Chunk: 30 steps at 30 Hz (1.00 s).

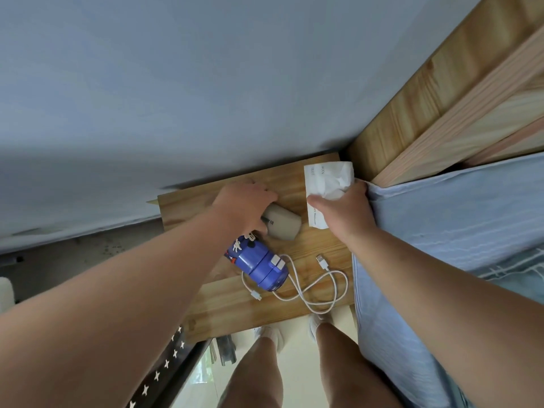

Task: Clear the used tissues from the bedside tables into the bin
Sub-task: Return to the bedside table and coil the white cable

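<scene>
A wooden bedside table [318, 248] stands against the wall beside the bed. My right hand [344, 213] is closed on a crumpled white tissue [326, 181] with some printed text, at the table's far right corner. My left hand [247, 201] rests at the table's far left with its fingers curled; what lies under the fingers is hidden. A beige mouse-like object [284, 226] lies right beside that hand, touching it. No bin is in view.
A blue cartoon-print bottle [259, 265] lies on its side on the table, next to a coiled white USB cable [316, 287]. The bed's light blue sheet [441, 231] and wooden headboard [441, 92] are at the right. My legs stand below the table's near edge.
</scene>
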Each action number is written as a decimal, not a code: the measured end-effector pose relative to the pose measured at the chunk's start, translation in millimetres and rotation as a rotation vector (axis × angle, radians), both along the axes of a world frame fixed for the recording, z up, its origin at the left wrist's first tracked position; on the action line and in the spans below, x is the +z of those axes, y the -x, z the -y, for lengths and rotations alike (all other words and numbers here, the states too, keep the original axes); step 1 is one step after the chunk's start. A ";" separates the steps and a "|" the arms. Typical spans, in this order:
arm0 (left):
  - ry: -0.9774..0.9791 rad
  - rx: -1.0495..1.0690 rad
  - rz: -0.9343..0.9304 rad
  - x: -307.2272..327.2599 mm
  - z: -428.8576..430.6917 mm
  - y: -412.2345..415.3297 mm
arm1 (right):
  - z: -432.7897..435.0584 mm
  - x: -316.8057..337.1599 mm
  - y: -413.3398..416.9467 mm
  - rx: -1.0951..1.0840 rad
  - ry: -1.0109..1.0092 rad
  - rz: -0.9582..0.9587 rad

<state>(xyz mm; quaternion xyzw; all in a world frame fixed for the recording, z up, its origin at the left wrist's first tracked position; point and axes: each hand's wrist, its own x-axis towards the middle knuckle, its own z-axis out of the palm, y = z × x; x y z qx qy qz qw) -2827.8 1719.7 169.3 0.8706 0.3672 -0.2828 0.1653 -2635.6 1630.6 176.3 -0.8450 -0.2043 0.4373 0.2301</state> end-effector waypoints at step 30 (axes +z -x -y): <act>0.016 0.776 0.538 27.9 50.8 10.4 | 20.5 37.7 2.4 0.383 -0.186 0.299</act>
